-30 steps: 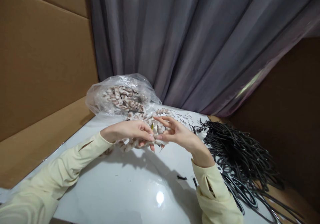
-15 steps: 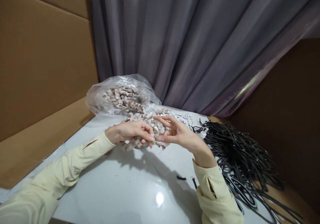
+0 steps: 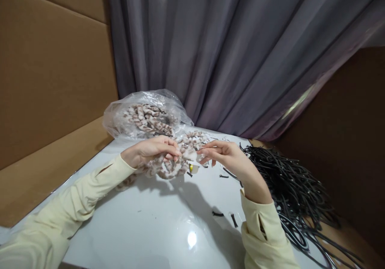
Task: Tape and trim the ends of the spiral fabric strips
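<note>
My left hand (image 3: pixel 158 148) is closed in a pinch on a fluffy white-and-brown cord (image 3: pixel 168 172), which hangs in loops below and behind the fingers. To its right, my right hand (image 3: pixel 222 154) has its thumb and fingertips close together at a pale, whitish piece (image 3: pixel 190 154). Whether that piece is an end of the fluffy cord or something separate, I cannot make out. Beneath it, a small white object with a yellow part (image 3: pixel 193 168) shows on the table.
A clear plastic bag (image 3: pixel 120 116) of fluffy cords stands at the back left. A big heap of black cords (image 3: pixel 291 185) lies to the right. Short black offcuts (image 3: pixel 234 220) are on the white table (image 3: pixel 156 229). Cardboard (image 3: pixel 54 68) walls the left side; a grey curtain (image 3: pixel 192 44) hangs behind.
My hands have drawn apart: the right moved right, the left slightly left and up. The fluffy loops now show between them, and the small yellow-and-white object has come into view.
</note>
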`<state>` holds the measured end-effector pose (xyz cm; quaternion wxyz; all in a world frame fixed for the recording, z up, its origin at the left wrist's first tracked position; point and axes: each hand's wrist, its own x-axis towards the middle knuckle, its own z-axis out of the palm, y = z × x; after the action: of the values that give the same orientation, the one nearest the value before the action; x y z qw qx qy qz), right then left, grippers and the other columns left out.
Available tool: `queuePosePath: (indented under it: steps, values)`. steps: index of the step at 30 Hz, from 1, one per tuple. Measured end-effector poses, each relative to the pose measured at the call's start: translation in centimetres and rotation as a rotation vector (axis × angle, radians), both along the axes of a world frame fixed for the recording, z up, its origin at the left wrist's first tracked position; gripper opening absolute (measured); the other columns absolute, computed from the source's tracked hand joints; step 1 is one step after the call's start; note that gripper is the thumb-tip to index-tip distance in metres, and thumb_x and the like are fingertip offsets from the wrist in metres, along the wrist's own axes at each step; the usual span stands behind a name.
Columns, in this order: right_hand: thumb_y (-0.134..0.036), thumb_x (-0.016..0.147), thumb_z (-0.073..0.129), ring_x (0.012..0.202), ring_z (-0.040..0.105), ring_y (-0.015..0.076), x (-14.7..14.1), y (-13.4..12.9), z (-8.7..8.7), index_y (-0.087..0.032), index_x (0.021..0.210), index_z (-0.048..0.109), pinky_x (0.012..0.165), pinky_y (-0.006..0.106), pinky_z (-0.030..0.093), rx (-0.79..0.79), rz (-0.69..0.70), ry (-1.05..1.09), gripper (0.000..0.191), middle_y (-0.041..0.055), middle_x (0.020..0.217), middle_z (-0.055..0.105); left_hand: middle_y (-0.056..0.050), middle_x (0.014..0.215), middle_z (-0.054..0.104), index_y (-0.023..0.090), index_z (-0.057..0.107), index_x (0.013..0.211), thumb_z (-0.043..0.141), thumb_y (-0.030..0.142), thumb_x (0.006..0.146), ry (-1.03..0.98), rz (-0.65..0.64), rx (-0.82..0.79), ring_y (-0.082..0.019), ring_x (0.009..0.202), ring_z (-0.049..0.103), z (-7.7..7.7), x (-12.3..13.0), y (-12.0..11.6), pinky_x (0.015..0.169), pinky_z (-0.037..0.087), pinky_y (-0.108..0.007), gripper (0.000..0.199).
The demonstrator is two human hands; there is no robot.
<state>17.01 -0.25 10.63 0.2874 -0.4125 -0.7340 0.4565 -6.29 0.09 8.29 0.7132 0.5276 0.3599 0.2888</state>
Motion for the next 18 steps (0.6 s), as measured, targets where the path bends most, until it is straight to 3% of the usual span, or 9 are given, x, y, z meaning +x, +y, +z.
queuePosePath:
  steps: [6, 9, 13, 18]
  values:
    - [-0.035, 0.079, 0.06, 0.069, 0.069, 0.0207, 1.6, -1.4, 1.3, -0.017, 0.078, 0.067, 0.05, 0.024, 0.045, 0.132, -0.056, -0.146, 0.019, 0.0066, 0.072, 0.072, 0.001, 0.05, 0.055, 0.01, 0.058, 0.055, 0.069, 0.017, 0.065, 0.006, 0.124, 0.091, -0.001, 0.042, 0.039, 1.0, -0.6, 0.0, 0.04, 0.03, -0.012, 0.017]
    - [-0.035, 0.08, 0.059, 0.055, 0.066, 0.0169, 1.5, -2.4, 1.7, -0.018, 0.076, 0.068, 0.048, 0.025, 0.045, 0.119, 0.007, -0.163, 0.02, 0.0054, 0.069, 0.071, 0.002, 0.049, 0.053, 0.01, 0.06, 0.057, 0.066, 0.019, 0.069, 0.046, 0.124, 0.135, -0.002, 0.044, 0.04, 0.7, -0.2, -0.1, 0.041, 0.031, -0.012, 0.016]
    - [-0.033, 0.08, 0.059, 0.037, 0.052, 0.0095, 0.0, -3.1, 1.5, -0.017, 0.073, 0.068, 0.041, 0.023, 0.041, 0.092, 0.058, -0.139, 0.019, 0.0018, 0.055, 0.065, 0.001, 0.052, 0.057, 0.011, 0.06, 0.059, 0.064, 0.02, 0.071, 0.114, 0.112, 0.205, -0.003, 0.045, 0.043, 0.3, 0.6, -0.6, 0.043, 0.033, -0.014, 0.016]
    - [-0.025, 0.074, 0.068, 0.059, 0.056, 0.0121, -2.5, -2.6, 0.2, -0.018, 0.071, 0.071, 0.051, 0.023, 0.043, 0.327, 0.08, -0.052, 0.008, 0.0035, 0.071, 0.067, 0.004, 0.047, 0.053, 0.011, 0.061, 0.061, 0.063, 0.022, 0.07, 0.202, 0.089, 0.253, -0.005, 0.043, 0.044, 0.4, 1.0, -1.2, 0.041, 0.031, -0.015, 0.014]
